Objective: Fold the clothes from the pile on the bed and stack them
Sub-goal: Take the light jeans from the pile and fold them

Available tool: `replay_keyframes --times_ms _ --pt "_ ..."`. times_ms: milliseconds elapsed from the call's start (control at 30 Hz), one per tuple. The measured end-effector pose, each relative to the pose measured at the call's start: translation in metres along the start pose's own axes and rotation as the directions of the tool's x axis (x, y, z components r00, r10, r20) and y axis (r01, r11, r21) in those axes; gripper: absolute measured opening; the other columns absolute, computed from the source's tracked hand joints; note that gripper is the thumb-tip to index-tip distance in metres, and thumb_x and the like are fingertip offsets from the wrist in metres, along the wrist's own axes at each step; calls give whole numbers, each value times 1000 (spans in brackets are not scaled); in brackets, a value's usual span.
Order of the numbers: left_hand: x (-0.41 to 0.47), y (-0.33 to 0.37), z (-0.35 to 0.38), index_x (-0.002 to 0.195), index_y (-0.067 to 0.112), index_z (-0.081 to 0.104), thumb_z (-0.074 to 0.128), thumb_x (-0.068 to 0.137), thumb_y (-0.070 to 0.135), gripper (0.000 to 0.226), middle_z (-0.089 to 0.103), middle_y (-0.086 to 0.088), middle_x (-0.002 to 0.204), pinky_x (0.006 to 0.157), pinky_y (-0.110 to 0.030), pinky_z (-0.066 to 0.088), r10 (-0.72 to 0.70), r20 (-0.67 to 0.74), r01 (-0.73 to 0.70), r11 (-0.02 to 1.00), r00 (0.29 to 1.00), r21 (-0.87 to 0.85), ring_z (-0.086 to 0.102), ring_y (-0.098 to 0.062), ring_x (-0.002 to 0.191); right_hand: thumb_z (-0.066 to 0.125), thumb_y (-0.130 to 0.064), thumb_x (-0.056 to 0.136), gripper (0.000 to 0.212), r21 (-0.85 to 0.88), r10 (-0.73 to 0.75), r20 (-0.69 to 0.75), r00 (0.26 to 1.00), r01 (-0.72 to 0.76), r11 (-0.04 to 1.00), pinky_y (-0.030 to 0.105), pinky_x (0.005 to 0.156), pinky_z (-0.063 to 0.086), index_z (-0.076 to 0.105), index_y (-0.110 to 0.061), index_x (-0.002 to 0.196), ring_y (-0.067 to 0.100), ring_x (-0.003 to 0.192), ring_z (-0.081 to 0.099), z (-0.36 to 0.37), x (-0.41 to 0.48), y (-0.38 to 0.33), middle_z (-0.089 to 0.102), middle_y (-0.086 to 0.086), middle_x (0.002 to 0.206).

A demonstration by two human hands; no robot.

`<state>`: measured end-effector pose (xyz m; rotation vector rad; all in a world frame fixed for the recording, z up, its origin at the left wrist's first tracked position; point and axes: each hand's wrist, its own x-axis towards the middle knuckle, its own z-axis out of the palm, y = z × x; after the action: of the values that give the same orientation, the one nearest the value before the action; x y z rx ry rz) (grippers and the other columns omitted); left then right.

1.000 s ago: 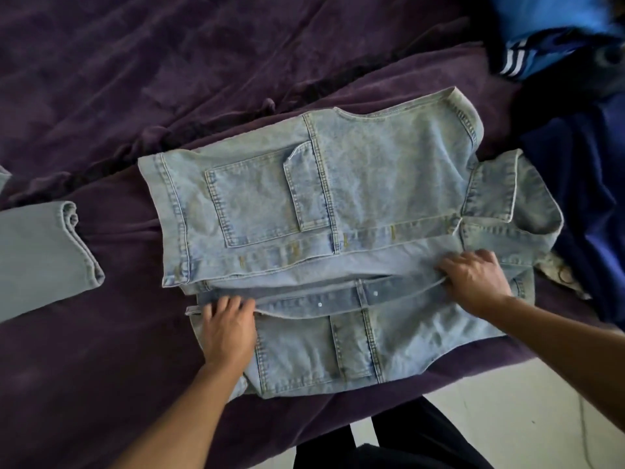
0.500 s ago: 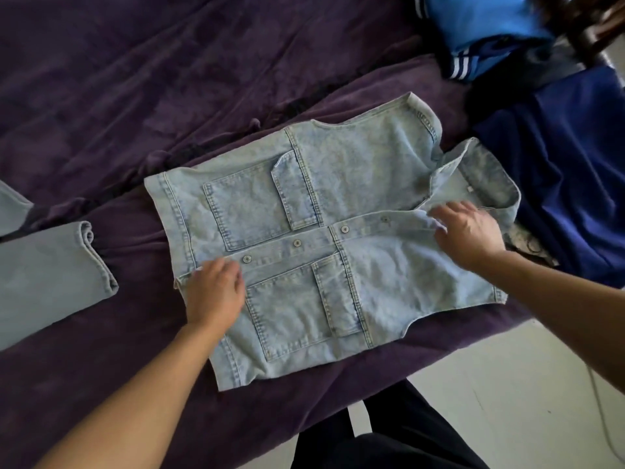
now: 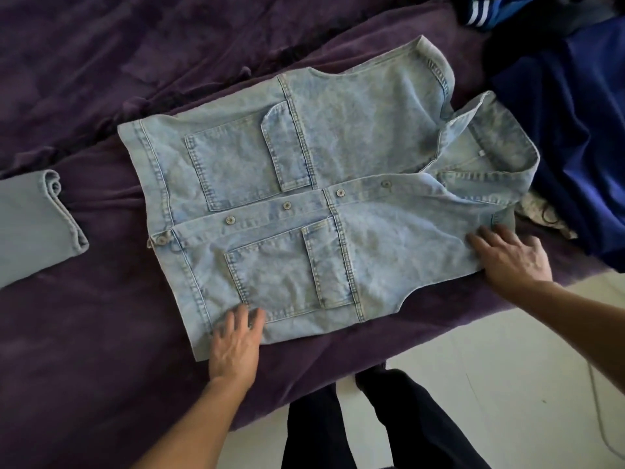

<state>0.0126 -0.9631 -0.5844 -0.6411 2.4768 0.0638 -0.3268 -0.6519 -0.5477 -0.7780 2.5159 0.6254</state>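
Note:
A light blue sleeveless denim vest (image 3: 355,137) lies flat on the purple bedspread (image 3: 101,333), front side up, its button placket closed and its collar toward the right. My left hand (image 3: 235,343) rests with straight fingers on the vest's near hem corner, below the lower pocket. My right hand (image 3: 510,257) lies flat with spread fingers on the near shoulder edge, just below the collar. Neither hand grips the cloth.
A folded grey-blue garment (image 3: 30,225) lies at the left edge. A pile of dark blue (image 3: 581,113) and striped clothes (image 3: 483,11) sits at the far right. The bed's near edge drops to a white floor (image 3: 473,384), where dark trouser legs (image 3: 338,428) stand.
The near front panel was pulled over and closed on the vest. Both hands then slid toward me, from the placket to the near hem and shoulder edge.

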Motion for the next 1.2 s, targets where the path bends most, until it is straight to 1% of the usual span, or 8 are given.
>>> replay_keyframes --times_ms 100,200,433,567,700,800,933,1200 --pt "3 3 -12 91 13 66 73 61 -4 36 60 -8 87 51 -38 49 -76 -26 74 996 997 -46 60 -30 79 51 -22 90 33 51 -13 -84 996 17 999 39 85 39 61 -26 121 18 125 49 7 0 7 61 -6 128" --pt "-15 8 -27 103 14 63 53 79 -1 30 65 -4 92 65 -38 47 -115 -18 113 990 993 -84 58 -27 93 55 -33 87 25 39 -7 -67 998 10 999 35 86 38 63 -31 111 14 117 55 -9 -15 18 64 -10 119" --pt "-101 16 -41 88 19 73 71 58 -1 36 69 2 75 69 -36 49 -160 51 163 983 986 -78 66 -25 77 41 -35 94 28 -65 -53 -11 999 53 997 29 89 43 60 -37 114 12 110 62 -57 -60 42 66 -12 117" --pt "-119 18 -59 112 24 60 51 83 9 33 66 4 109 94 -35 36 -155 75 160 985 985 -60 56 -19 110 36 -30 97 29 -114 -97 85 992 106 988 29 85 44 57 -36 117 13 111 61 -65 -71 46 63 -11 119" --pt "-110 11 -96 106 26 54 40 89 10 28 62 6 113 93 -32 32 -201 61 200 980 978 23 53 -18 112 37 -26 96 30 -81 -97 124 988 108 991 31 85 46 59 -32 116 19 112 61 -78 -61 49 63 -5 120" --pt "-90 -4 -129 111 24 55 40 89 8 31 63 4 115 84 -31 34 -257 -2 257 966 966 -8 55 -20 110 47 -27 91 25 34 -77 43 996 76 997 33 84 47 59 -31 112 26 108 62 -102 -38 51 64 3 119" --pt "-33 -45 -161 120 23 59 43 86 7 41 66 -3 114 92 -36 38 -325 -110 320 945 939 -64 57 -24 108 45 -18 92 31 216 -10 -85 996 28 976 38 83 43 58 -24 120 34 107 59 -155 9 45 62 13 119" --pt "120 -106 -238 112 10 63 47 86 0 33 62 -25 112 93 -45 38 -451 -224 381 876 864 -296 54 -42 106 49 -6 87 22 327 80 -228 970 -1 945 40 72 39 51 -9 109 43 100 57 -232 142 10 59 25 110"
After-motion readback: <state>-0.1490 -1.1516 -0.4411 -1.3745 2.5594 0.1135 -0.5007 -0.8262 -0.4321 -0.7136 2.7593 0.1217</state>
